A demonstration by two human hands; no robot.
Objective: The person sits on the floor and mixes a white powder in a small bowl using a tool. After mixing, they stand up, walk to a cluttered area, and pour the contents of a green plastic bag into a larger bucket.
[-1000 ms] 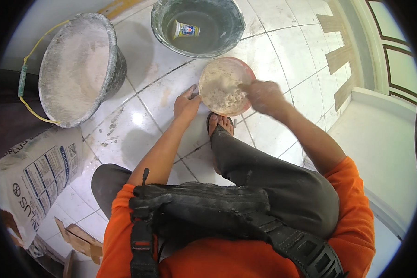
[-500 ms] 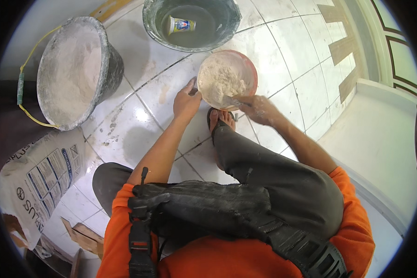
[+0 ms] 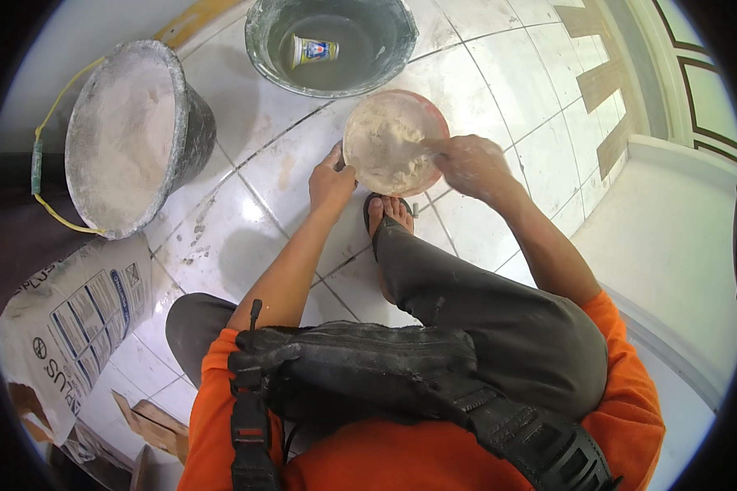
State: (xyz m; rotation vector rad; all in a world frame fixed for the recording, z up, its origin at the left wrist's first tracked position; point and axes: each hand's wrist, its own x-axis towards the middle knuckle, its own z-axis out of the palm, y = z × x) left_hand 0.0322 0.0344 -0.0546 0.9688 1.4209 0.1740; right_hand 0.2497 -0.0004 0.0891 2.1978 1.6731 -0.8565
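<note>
A round reddish bowl [image 3: 439,114], its inside coated pale, stands on the tiles just beyond my foot. Wet, lumpy whitish paste [image 3: 377,146] fills much of it. My left hand [image 3: 332,185] is closed on the bowl's left side, thumb up along the wall. In my right hand [image 3: 472,166], at the right rim, is a mixing tool [image 3: 418,149] whose end dips into the paste. Motion blurs the tool and that hand, so its exact kind is unclear; the fingers wrap round its handle.
A dark bucket of pale powder [image 3: 176,123] with a yellow rope handle tilts at the left. Beyond the bowl, a dark tub [image 3: 266,69] holds cloudy water and a plastic cup [image 3: 314,51]. A printed sack [image 3: 98,315] and cardboard [image 3: 157,427] lie lower left; a white ledge [image 3: 663,221] runs along the right.
My right hand has moved up and slightly right, bringing the tool from the bowl's near edge to its right side. The paste looks wetter and more spread. My left hand keeps its hold.
</note>
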